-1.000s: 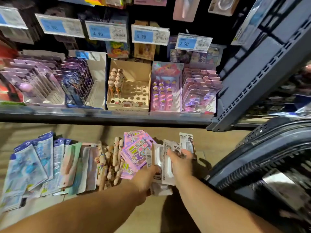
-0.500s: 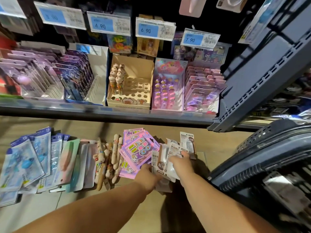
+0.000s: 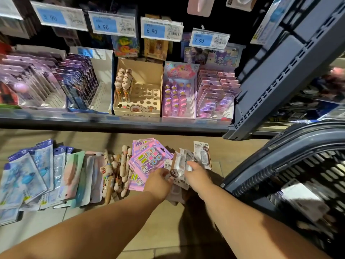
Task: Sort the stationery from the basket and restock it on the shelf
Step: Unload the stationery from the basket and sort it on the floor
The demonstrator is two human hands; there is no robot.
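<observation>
White-and-brown packets [image 3: 180,166] are bunched at lower centre, just above the floor [image 3: 89,141] — the left hand [image 3: 158,181] and right hand [image 3: 197,177] both grasp the bundle, fingers [image 3: 189,164] curled round it. Pink cards [image 3: 149,157], pens [image 3: 119,171] and blue packets [image 3: 28,171] lie in rows on the floor to the left. Dark basket [image 3: 280,146] at lower right — stocked shelf [image 3: 112,121] across the upper frame.

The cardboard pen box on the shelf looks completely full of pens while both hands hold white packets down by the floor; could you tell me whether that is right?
Not quite. The head view shows the cardboard pen box mostly empty: pens stand only in its back left holes. The rest holds: the left hand and right hand hold white packets by the floor.
</observation>
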